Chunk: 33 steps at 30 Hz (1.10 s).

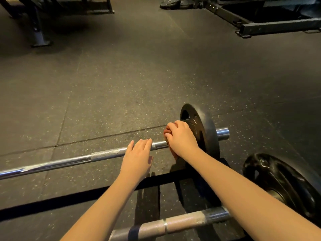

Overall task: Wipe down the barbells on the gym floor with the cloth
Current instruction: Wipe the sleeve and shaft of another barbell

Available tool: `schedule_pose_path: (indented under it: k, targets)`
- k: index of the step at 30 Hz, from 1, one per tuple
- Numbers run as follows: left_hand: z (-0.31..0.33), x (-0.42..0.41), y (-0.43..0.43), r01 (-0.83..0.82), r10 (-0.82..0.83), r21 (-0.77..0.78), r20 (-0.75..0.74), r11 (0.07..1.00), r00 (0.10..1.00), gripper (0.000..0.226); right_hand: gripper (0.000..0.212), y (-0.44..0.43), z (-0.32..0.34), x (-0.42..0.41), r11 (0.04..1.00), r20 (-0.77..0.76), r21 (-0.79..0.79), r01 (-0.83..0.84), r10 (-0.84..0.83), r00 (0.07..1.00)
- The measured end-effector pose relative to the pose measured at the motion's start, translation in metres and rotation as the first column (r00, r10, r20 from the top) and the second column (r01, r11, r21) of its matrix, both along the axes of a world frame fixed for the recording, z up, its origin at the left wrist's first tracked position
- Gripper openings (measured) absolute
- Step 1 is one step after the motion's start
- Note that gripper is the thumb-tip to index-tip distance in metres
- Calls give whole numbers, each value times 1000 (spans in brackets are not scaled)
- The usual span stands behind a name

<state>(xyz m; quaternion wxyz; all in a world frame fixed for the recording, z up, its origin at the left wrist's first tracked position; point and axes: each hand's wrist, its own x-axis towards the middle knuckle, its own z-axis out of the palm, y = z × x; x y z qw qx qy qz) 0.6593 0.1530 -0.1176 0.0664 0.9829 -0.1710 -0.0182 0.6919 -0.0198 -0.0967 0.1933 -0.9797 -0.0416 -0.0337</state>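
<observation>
Barbells [69, 161] two, hands [137, 159] two — one cloth [167, 130]

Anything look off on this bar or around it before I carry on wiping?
Nothing damaged or askew. The bar shows pale streaks left of the left hand, likely residue not yet wiped; the plate rim looks dusty white. The right hand grips the cloth beside the plate.

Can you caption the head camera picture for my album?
Left hand rests on the barbell while right hand grips a reddish cloth against it beside the black plate.
</observation>
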Motion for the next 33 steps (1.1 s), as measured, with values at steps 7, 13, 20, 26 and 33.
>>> schedule_pose_path:
  k: [7,13,20,26,33]
  targets:
    - [-1,-1,-1,12,-12,-30,16,999,1000,60,67,-16,-34,-60,984,137,-96,-148,160,977]
    - [-1,0,2,18,-18,-31,25,999,1000,56,30,1,-7,2,1000,72,18,1,-2,997]
    - [-6,-1,0,25,-22,-54,46,998,999,55,51,-7,-33,-37,995,166,-45,-95,101,981]
    - [-11,-4,3,28,-25,-44,68,999,997,54,27,2,-17,-5,999,106,27,-19,16,994]
    - [-12,-11,3,52,-46,-60,85,997,995,53,30,-17,-17,-28,979,185,-43,-201,205,961]
